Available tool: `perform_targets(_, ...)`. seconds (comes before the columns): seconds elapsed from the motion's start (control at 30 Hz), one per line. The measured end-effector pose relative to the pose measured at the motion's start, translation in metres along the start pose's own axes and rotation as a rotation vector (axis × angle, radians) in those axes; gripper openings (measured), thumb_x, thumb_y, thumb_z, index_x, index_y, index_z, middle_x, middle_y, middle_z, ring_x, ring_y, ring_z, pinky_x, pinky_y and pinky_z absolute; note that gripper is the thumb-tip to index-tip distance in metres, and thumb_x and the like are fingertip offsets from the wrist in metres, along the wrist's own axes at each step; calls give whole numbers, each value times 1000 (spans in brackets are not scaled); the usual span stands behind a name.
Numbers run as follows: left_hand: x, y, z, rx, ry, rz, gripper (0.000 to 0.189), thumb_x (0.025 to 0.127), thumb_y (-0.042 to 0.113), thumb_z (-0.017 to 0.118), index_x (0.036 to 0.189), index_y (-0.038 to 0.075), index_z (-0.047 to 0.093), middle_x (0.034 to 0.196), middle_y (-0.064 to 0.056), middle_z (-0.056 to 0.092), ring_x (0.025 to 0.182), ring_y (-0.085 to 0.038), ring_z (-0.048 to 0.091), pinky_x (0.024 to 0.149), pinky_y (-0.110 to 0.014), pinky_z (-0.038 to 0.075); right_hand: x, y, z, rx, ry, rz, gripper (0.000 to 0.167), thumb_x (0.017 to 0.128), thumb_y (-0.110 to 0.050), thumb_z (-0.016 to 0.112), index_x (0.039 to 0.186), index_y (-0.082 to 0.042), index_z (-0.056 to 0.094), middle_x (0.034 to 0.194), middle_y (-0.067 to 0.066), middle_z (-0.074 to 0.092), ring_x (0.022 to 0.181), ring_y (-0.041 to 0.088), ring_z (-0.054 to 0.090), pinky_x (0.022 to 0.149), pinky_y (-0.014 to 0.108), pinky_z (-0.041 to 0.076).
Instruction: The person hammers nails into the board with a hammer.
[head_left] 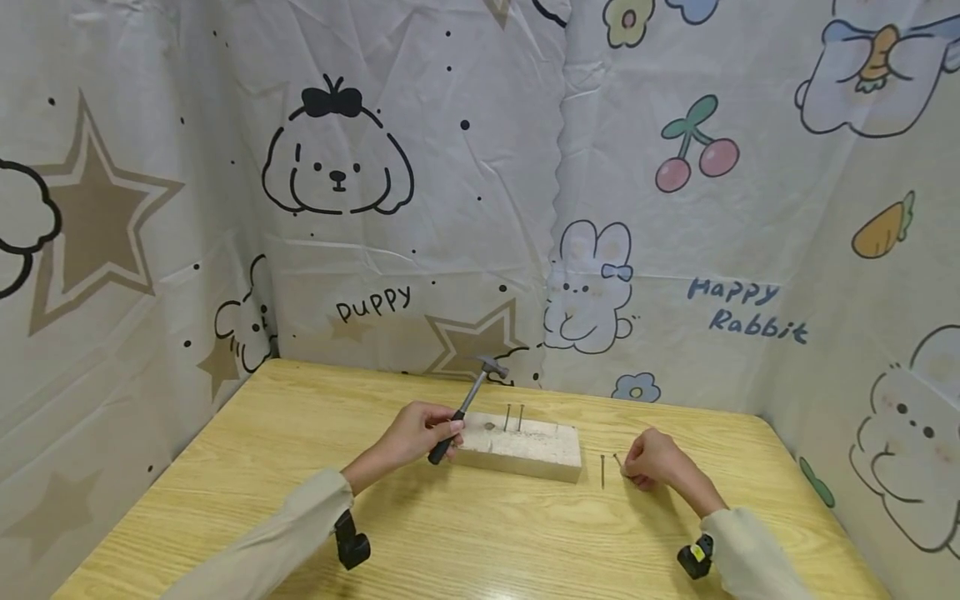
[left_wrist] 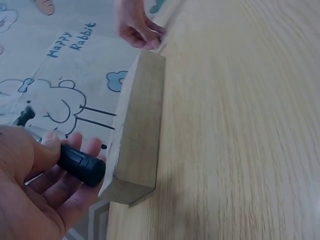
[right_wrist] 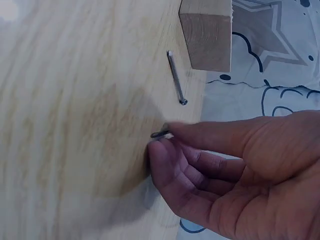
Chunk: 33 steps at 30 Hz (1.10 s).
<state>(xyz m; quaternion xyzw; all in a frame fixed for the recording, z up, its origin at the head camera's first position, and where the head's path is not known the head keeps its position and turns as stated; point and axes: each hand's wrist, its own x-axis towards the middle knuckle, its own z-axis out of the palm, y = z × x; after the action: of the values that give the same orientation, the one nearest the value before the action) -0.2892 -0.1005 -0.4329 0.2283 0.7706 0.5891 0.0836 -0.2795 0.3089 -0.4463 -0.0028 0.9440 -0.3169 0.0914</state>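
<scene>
My left hand (head_left: 426, 433) grips a claw hammer (head_left: 474, 393) by its black handle (left_wrist: 82, 165), with the metal head raised up and away. It is at the left end of a pale wooden block (head_left: 525, 450). Two nails (head_left: 513, 417) stand upright in the top of that block. To the block's right, my right hand (head_left: 654, 460) pinches a nail (right_wrist: 161, 134) between thumb and index finger, close to the tabletop. Another nail (right_wrist: 176, 79) lies flat on the table between the block and the right hand.
The light wood-grain table (head_left: 480, 542) runs back to a printed cloth wall (head_left: 480, 208). More of this cloth hangs on the left and right sides. Each wrist wears a black camera (head_left: 351, 542).
</scene>
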Motion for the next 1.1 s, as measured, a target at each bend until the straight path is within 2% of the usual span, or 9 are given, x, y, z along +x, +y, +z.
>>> perform_targets(0.13, 1, 1, 0, 18, -9, -1, 30, 106, 6, 62, 123, -18, 66, 93, -28, 74, 81, -54, 72, 68, -47, 64, 2, -4, 4, -44, 28, 9, 19, 84, 7, 69, 66, 3, 68, 55, 6, 65, 48, 13, 63, 48, 28, 56)
perform_targets(0.27, 2, 2, -1, 34, -3, -17, 30, 106, 7, 61, 123, -18, 66, 93, -29, 74, 80, -53, 72, 68, -48, 64, 5, -7, 7, -106, 34, -1, 28, 80, 3, 68, 53, -2, 63, 46, 2, 57, 42, 12, 54, 42, 23, 42)
perform_targets(0.4, 1, 2, -2, 64, 9, -21, 30, 107, 8, 61, 123, -17, 67, 93, -29, 73, 76, -47, 74, 67, -50, 64, 8, -6, 1, -94, 30, -17, 26, 84, -1, 70, 58, -2, 65, 52, 4, 62, 47, 14, 58, 47, 25, 45)
perform_targets(0.5, 0, 3, -3, 86, 17, -24, 28, 107, 7, 60, 121, -15, 68, 91, -26, 73, 72, -38, 74, 64, -49, 63, 9, -9, -7, 20, 29, -64, 18, 90, 0, 68, 73, 3, 65, 67, 10, 68, 59, 20, 66, 56, 33, 55)
perform_targets(0.6, -1, 5, -4, 88, 21, -41, 25, 107, 5, 59, 119, -14, 69, 89, -23, 72, 69, -28, 71, 61, -43, 62, 10, -17, -11, 210, 26, -140, 6, 95, 5, 66, 92, 9, 62, 81, 18, 71, 71, 27, 72, 65, 41, 62)
perform_targets(0.77, 0, 8, -1, 89, 31, -54, 23, 107, 4, 58, 118, -13, 70, 91, -24, 73, 69, -21, 70, 60, -39, 62, 10, -38, -6, 489, 16, -257, 32, 100, 5, 66, 127, 18, 55, 101, 31, 74, 86, 32, 77, 81, 49, 63)
perform_targets(0.83, 1, 9, -1, 106, 41, -46, 23, 107, 4, 58, 118, -13, 70, 92, -25, 73, 69, -24, 71, 60, -40, 62, 11, -48, 0, 545, 24, -296, 36, 100, 4, 66, 132, 17, 55, 105, 31, 74, 88, 30, 78, 83, 48, 63)
perform_targets(0.97, 3, 8, 1, 132, 59, -28, 23, 106, 3, 59, 119, -13, 70, 90, -24, 72, 69, -31, 71, 59, -39, 61, 17, -66, 18, 611, 45, -331, 34, 100, 2, 67, 130, 17, 58, 105, 26, 75, 87, 25, 78, 83, 44, 63)
perform_targets(1.1, 4, 6, 3, 135, 62, -18, 23, 106, 2, 59, 119, -14, 70, 88, -24, 72, 66, -27, 68, 58, -38, 60, 26, -78, 40, 668, 72, -337, 32, 99, 4, 68, 125, 20, 59, 107, 27, 74, 89, 21, 77, 84, 41, 63)
